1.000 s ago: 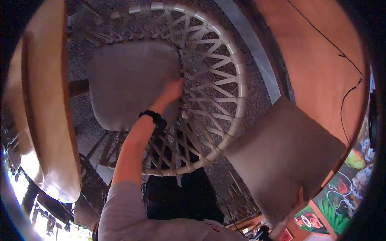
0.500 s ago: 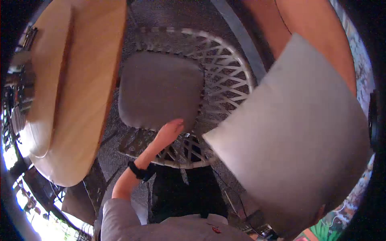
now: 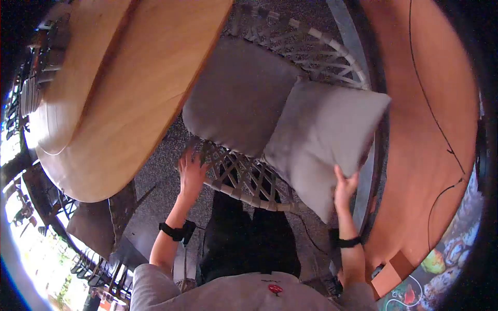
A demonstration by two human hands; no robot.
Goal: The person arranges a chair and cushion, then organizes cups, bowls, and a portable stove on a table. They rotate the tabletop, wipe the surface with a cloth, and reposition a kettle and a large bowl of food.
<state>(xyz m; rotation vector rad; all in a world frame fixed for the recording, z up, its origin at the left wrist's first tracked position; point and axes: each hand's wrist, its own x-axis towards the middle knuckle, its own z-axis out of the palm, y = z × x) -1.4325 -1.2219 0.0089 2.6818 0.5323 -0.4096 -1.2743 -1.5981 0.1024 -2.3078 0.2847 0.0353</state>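
Note:
A light grey throw pillow (image 3: 324, 135) leans on the right side of a woven chair (image 3: 249, 199), overlapping the darker grey seat cushion (image 3: 241, 96). At the pillow's lower right edge, my right hand (image 3: 344, 191) grips it, thumb on the near face and the other fingers partly hidden behind. My left hand (image 3: 191, 175) reaches to the left end of the chair's lattice rim, fingers spread and holding nothing. Both wrists wear black bands.
A wooden tabletop (image 3: 155, 93) rises close on the left. On the right runs a curved orange-brown surface (image 3: 430, 129) with a thin black cable (image 3: 428, 101) across it. A small brown box (image 3: 392, 274) stands at lower right. Grey carpet (image 3: 155, 179) shows below.
The pillow has come down from the right onto the chair, with my right hand now visible at its edge. My left hand has moved left, from the seat cushion to the rim.

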